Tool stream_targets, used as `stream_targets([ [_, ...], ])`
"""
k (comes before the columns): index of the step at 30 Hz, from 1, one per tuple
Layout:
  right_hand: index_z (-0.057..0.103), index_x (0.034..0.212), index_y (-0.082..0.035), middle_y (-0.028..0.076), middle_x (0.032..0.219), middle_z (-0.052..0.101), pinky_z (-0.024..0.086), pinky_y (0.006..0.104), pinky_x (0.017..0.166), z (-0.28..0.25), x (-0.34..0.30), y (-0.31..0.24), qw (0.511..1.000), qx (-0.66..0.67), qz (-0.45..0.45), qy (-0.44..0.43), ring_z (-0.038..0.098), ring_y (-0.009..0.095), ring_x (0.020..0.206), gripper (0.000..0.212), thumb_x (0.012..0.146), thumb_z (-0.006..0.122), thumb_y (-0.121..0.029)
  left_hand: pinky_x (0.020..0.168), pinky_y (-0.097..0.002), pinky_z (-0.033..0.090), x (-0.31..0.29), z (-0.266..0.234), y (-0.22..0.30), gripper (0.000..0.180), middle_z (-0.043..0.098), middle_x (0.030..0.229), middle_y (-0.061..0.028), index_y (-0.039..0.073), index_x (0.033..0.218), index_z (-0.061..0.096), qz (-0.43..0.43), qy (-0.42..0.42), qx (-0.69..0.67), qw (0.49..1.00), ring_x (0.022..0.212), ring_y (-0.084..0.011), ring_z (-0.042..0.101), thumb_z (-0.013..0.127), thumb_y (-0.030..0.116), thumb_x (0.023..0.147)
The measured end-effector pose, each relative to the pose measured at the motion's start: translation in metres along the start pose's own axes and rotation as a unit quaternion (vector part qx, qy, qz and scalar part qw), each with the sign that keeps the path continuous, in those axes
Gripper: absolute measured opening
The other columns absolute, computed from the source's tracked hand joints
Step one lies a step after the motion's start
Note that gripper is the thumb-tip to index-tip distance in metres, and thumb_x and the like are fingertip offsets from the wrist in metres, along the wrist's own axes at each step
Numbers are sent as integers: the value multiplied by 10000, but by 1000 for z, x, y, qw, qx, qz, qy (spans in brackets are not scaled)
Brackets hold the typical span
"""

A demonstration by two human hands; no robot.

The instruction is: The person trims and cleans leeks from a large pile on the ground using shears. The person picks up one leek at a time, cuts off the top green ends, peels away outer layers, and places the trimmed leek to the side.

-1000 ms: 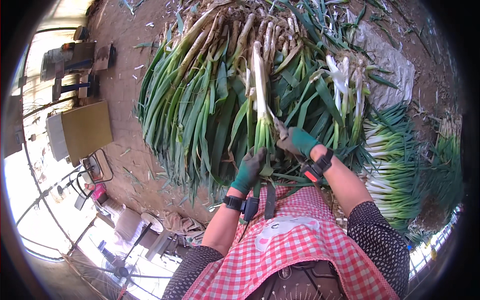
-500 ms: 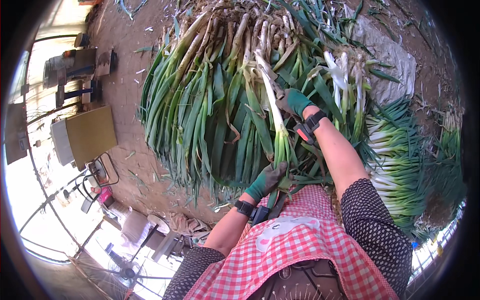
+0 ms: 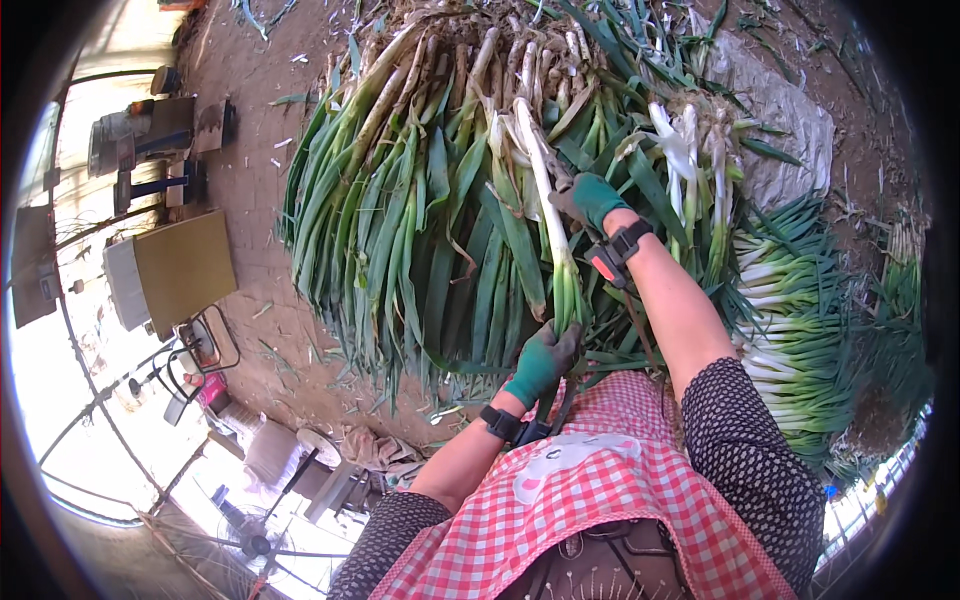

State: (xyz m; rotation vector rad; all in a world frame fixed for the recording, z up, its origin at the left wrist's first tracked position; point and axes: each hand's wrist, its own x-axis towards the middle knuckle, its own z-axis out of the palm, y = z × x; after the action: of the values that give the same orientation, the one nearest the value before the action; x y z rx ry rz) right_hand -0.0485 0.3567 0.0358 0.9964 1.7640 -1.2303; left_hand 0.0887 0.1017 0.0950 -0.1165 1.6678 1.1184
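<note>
A long green onion (image 3: 548, 200) with a clean white stalk lies slantwise over the pile, its root end pointing away from me. My left hand (image 3: 545, 358), in a green glove with dark grey fingers, is closed around its green leaves near my apron. Against the right side of the white stalk is my right hand (image 3: 592, 202), gloved the same way, its fingers curled; what they hold, if anything, is hidden. Under both hands spreads a big pile of untrimmed green onions (image 3: 400, 200), with soil-stained roots at the far side and leaves toward me.
Several peeled green onions (image 3: 690, 180) lie right of my right hand. Farther right, a stack of cleaned white-stalked onions (image 3: 785, 340) stretches toward me. A pale sheet (image 3: 775, 105) covers ground at the upper right. At left stand a yellowish-brown board (image 3: 185, 270) and a fan (image 3: 257, 545).
My left hand has shifted slightly and turned at the leaves. A thin brownish strip now hangs below my right wrist. The right hand has barely moved.
</note>
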Motion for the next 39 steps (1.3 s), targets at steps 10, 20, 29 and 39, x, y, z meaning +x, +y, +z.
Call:
stream_targets([
  [10, 563, 1232, -5, 133, 964, 647, 539, 390, 783, -48, -73, 174, 897, 60, -272, 344, 630, 260, 853, 481, 855, 749, -239, 985, -465, 494, 87, -133, 77, 601, 639, 1265, -194, 62, 1379, 578, 245, 244, 410, 844, 1128, -371, 618, 733, 389, 899],
  [20, 531, 1328, -46, 267, 1058, 685, 548, 507, 832, -99, -98, 243, 936, -139, -96, 310, 681, 459, 969, 495, 883, 665, -216, 974, -506, 540, 158, -232, 77, 830, 646, 1245, -238, -37, 1491, 401, -85, 248, 505, 822, 1075, -435, 670, 761, 349, 851],
  [29, 577, 1146, 14, 293, 1013, 694, 554, 508, 846, 36, -98, 95, 978, 4, -164, 128, 683, 488, 971, 473, 846, 701, -330, 892, -518, 553, 15, -62, 66, 732, 651, 1200, -320, -66, 1363, 473, 58, 217, 473, 852, 1049, -468, 680, 735, 361, 830],
  [39, 580, 918, -10, 216, 777, 643, 505, 501, 693, 76, -125, 112, 978, -58, -115, 167, 647, 428, 756, 304, 859, 707, -280, 820, -268, 530, 65, -61, 50, 416, 686, 1076, 7, 33, 1280, 629, -38, -98, -124, 987, 939, -88, 621, 712, 329, 1000],
])
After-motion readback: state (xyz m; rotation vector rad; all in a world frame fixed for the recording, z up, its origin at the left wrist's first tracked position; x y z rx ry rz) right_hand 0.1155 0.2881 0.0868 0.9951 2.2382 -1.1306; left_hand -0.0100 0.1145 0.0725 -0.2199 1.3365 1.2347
